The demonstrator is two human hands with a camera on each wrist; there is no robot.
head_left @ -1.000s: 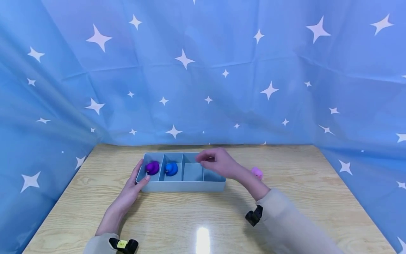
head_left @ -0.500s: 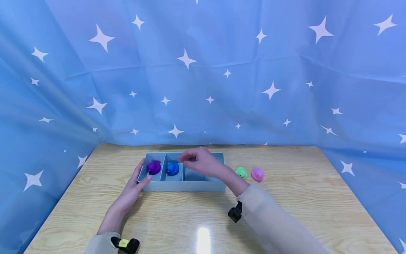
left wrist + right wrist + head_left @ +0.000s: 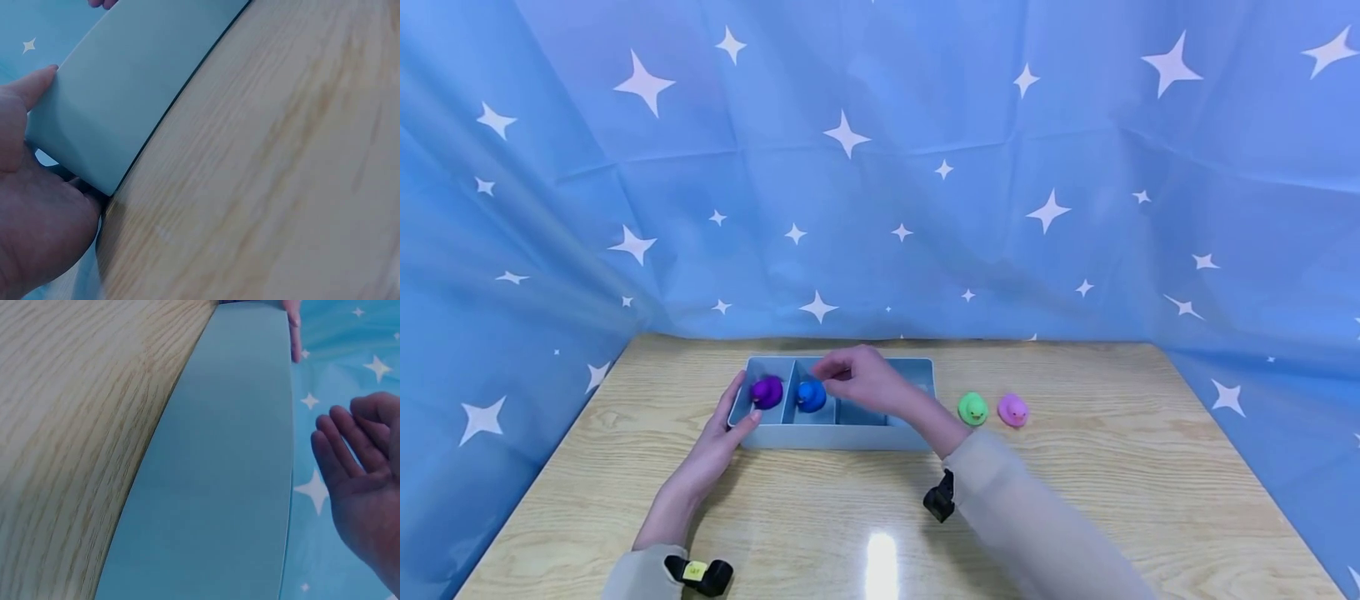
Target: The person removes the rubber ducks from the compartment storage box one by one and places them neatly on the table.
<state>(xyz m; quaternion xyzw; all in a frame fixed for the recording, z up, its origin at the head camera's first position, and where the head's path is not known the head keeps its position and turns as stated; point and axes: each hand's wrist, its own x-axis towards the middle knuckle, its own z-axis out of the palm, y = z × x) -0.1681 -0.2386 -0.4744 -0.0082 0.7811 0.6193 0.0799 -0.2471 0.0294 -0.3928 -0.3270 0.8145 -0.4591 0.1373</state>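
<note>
A light blue divided box [image 3: 835, 437] lies on the wooden table. In its leftmost compartment sits a purple toy duck [image 3: 767, 392]; the compartment beside it holds a blue toy duck [image 3: 811, 396]. My left hand [image 3: 711, 437] grips the box's left end, thumb over the front rim and fingers round the side; the left wrist view shows this left hand [image 3: 44, 206] against the corner. Over the box hovers my right hand [image 3: 868, 383], its fingertips close to the blue duck. In the right wrist view the right hand's fingers [image 3: 353, 437] are loosely bent, with nothing seen between them.
To the right of the box stand a green toy duck [image 3: 973, 409] and a pink toy duck [image 3: 1013, 410], side by side on the table [image 3: 1075, 500]. A blue curtain with white stars [image 3: 887, 183] hangs behind and along both sides.
My right hand has moved left over the box, from its right part to near the blue duck. The green duck has come into sight from behind the right arm. My left hand keeps its place.
</note>
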